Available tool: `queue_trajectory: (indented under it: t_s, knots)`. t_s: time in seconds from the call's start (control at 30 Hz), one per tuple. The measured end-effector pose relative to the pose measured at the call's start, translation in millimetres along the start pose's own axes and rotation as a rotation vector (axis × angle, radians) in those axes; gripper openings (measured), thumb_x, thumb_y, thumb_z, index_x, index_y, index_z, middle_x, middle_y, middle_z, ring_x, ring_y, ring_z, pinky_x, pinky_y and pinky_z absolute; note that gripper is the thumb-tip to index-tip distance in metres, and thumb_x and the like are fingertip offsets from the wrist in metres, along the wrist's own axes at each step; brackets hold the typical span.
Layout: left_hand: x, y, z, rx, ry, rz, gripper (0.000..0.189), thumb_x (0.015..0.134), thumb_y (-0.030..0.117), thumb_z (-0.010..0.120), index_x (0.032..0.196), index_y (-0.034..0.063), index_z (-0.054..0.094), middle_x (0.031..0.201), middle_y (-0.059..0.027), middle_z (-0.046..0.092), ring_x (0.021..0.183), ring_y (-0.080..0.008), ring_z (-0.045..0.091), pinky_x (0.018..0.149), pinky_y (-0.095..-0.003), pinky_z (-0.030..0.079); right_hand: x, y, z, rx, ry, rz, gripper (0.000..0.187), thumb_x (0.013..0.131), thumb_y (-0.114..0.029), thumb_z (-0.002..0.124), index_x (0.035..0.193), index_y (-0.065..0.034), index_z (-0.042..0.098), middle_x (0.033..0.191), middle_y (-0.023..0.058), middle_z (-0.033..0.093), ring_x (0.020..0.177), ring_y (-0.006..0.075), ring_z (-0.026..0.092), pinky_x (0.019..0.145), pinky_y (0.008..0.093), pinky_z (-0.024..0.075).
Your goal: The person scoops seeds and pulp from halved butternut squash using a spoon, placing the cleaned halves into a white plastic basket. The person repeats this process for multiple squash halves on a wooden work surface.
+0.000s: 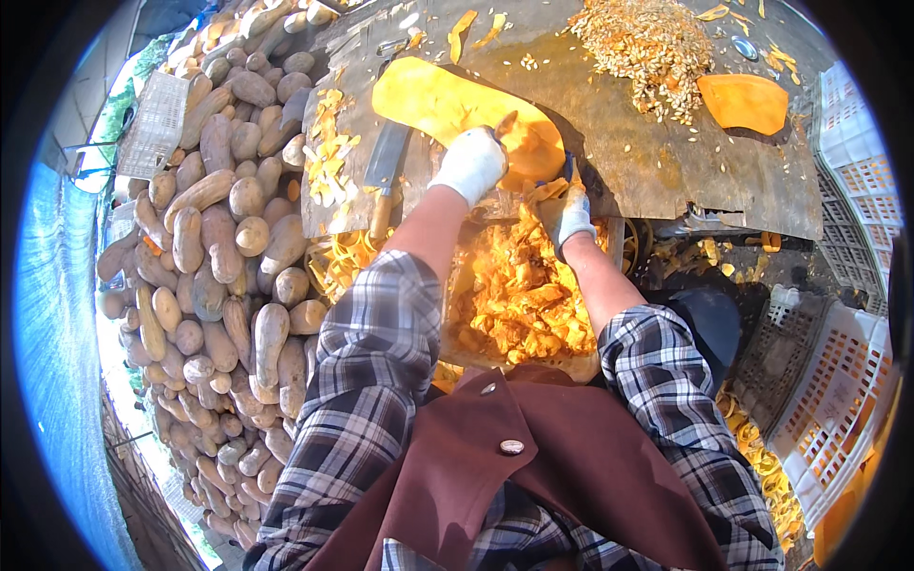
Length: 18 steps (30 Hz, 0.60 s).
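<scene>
A peeled, bright orange butternut-type squash piece (pixel 443 96) lies on the worn wooden board (pixel 607 171), its rounded hollow end nearest me. My left hand (pixel 471 164), in a white glove, is closed at that hollow. A brown pointed piece (pixel 507 124) projects beyond its fingers; what it is I cannot tell. At the squash's right end, my gloved right hand (pixel 568 207) grips the edge, with orange pulp stuck about its fingers. Beneath both hands sits a container (pixel 582 369) heaped with stringy pulp (pixel 528 300). A cleaver (pixel 388 157) with a wooden handle lies left of the squash.
Unpeeled squashes (pixel 246 196) form a large pile at left. Peelings (pixel 328 157) litter the board's left edge. Seeds (pixel 646 50) are heaped at the far right, near an orange squash piece (pixel 744 103). White plastic crates (pixel 832 400) stand at right. A blue sheet (pixel 57 342) hangs far left.
</scene>
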<state>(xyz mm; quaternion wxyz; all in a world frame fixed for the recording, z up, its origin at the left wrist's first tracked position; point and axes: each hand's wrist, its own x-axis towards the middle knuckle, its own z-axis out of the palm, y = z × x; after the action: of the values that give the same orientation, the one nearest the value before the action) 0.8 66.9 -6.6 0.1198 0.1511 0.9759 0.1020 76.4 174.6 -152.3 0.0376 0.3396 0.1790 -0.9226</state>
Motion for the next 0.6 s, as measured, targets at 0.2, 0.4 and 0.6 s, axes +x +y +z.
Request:
queue_trajectory:
  t_s: [0.2,0.4,0.6]
  knots:
    - [-4,19,19,0.093,-0.051,0.129,0.027,0.085,0.018,0.054,0.097,-0.0029,0.066,0.097,-0.0263,0.066,0.094,-0.0387,0.065,0.083,-0.0435,0.051,14,-13,3,0.376,-0.15,0.191,0.032,0.094,-0.038,0.055,0.106,-0.009,0.061,0.084,0.0034,0.065,0.071,0.0209,0.061,0.066,0.0287,0.0536]
    - [-26,4,-3,0.043,-0.199,0.278,0.025,0.086,0.018,0.053,0.102,0.0029,0.065,0.087,-0.0224,0.067,0.085,-0.0403,0.065,0.078,-0.0442,0.053,13,-4,1,0.474,-0.206,0.149,0.048,0.087,-0.047,0.062,0.111,-0.0055,0.06,0.09,0.0104,0.065,0.074,0.018,0.061,0.066,0.0256,0.0512]
    - [-8,5,10,0.087,-0.026,0.048,0.023,0.085,0.015,0.049,0.094,-0.0019,0.062,0.092,-0.0254,0.067,0.088,-0.0386,0.066,0.079,-0.0439,0.052,17,-9,-4,-0.802,-0.008,-0.333,0.057,0.092,-0.034,0.057,0.138,-0.0073,0.036,0.113,0.0199,0.061,0.103,0.0284,0.06,0.085,0.0338,0.0491]
